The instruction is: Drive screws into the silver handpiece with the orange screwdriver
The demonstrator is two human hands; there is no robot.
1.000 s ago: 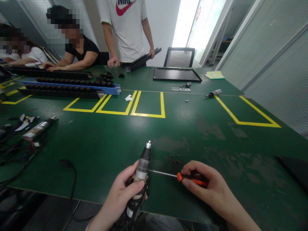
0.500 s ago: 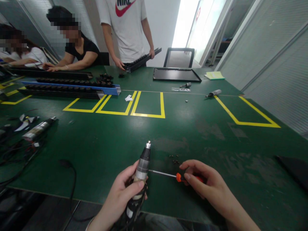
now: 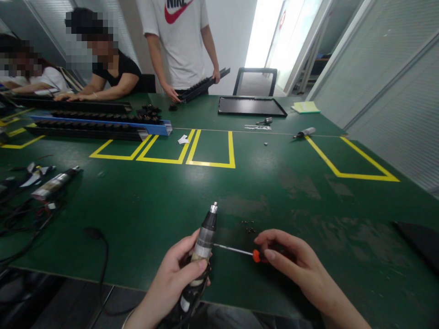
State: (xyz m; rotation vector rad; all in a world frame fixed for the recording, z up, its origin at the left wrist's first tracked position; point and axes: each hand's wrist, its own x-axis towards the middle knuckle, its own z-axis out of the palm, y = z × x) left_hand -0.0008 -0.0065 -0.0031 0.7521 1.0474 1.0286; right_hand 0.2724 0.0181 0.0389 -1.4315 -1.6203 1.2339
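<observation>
My left hand [image 3: 183,269] is closed around an electric screwdriver [image 3: 203,246], whose silver tip points up and away from me. A cable trails from its lower end. In my right hand [image 3: 291,260] is a hand screwdriver [image 3: 256,256] with an orange and black handle, mostly hidden by the fingers. Its thin metal shaft points left, and its tip meets the side of the electric screwdriver's body. Several small dark screws [image 3: 250,230] lie on the green table [image 3: 151,205] just beyond my right hand.
Another electric screwdriver [image 3: 56,183] and tangled cables lie at left. Long black and blue rails [image 3: 164,128] sit farther back. A person [image 3: 178,45] across the table holds a black rail [image 3: 202,87]. A framed black panel [image 3: 252,107] lies at the back; a dark object [image 3: 416,242] sits at right.
The electric screwdriver's tip has shifted slightly right and tilted a little more. The orange-handled screwdriver has turned a little in my right hand, still meeting the electric screwdriver's side.
</observation>
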